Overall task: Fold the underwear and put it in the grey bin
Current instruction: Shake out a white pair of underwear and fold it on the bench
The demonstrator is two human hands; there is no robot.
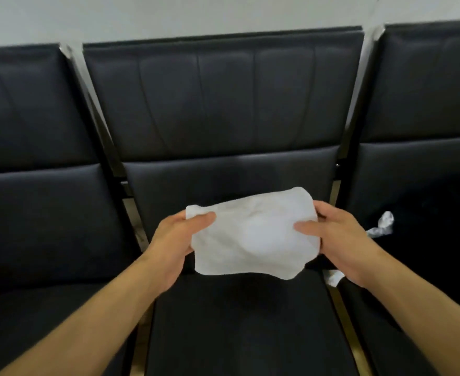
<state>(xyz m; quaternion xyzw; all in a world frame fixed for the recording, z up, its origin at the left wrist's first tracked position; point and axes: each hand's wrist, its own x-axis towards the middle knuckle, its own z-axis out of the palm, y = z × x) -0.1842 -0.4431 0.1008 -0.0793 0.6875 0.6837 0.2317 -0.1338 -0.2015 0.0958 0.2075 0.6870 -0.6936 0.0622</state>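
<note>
The white underwear (253, 234) hangs in the air above the seat of the middle black chair (223, 321), stretched between both hands. The left hand (169, 248) pinches its left edge, thumb on top and fingers curled behind; the right hand (340, 240) pinches the right edge the same way. The fabric looks thin, light and limp, sagging into soft wrinkles along its lower edge, so it should fold easily but hold no crease; holding it by opposite edges or corners seems the surest grip. The chairs look like smooth padded leatherette. More white cloth (382, 225) lies on the right-hand chair. No grey bin is in view.
</note>
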